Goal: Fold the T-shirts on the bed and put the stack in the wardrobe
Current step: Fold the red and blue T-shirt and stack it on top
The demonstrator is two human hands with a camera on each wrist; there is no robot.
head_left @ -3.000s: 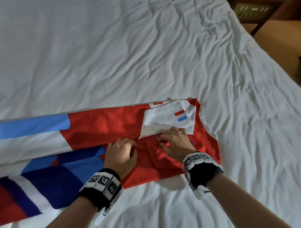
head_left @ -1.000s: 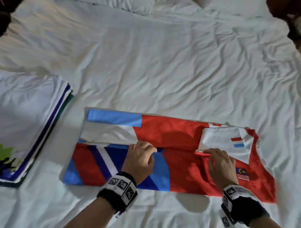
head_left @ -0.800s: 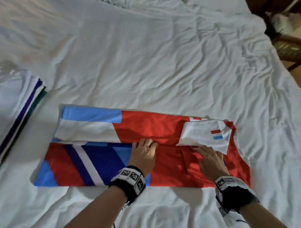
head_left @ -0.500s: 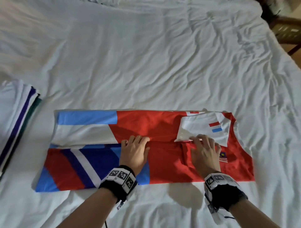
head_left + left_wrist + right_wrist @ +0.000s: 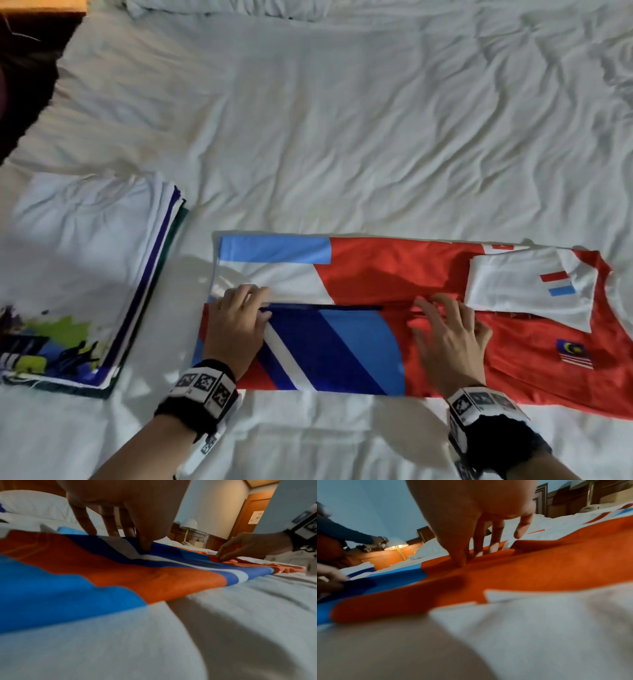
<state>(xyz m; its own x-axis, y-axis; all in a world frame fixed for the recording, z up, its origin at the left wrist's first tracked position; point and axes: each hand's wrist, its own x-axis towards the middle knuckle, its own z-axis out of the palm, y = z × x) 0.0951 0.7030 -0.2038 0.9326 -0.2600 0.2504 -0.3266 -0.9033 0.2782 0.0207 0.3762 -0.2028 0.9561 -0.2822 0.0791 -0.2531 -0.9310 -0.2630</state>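
A red, blue and white T-shirt [image 5: 376,274] lies on the white bed sheet [image 5: 342,137], folded lengthwise into a long band with its white sleeve turned in at the right. My left hand [image 5: 251,306] is at the band's left end and pinches the edge of the near flap between thumb and fingers [image 5: 144,545]. At the middle of the same edge my right hand [image 5: 442,318] pinches the red cloth, little finger raised [image 5: 522,530]. A stack of folded T-shirts [image 5: 85,274] sits on the bed to the left.
Wrinkled sheet stretches far beyond the shirt to pillows [image 5: 205,7] at the head. A lit lamp [image 5: 396,546] stands on a wooden nightstand by the bed. Another person's dark sleeve [image 5: 342,532] reaches in near it. A dark shape [image 5: 27,85] borders the bed's upper left.
My left hand has slid left along the fold from the shirt's middle to its left end. My right hand has moved left from the sleeve to the middle.
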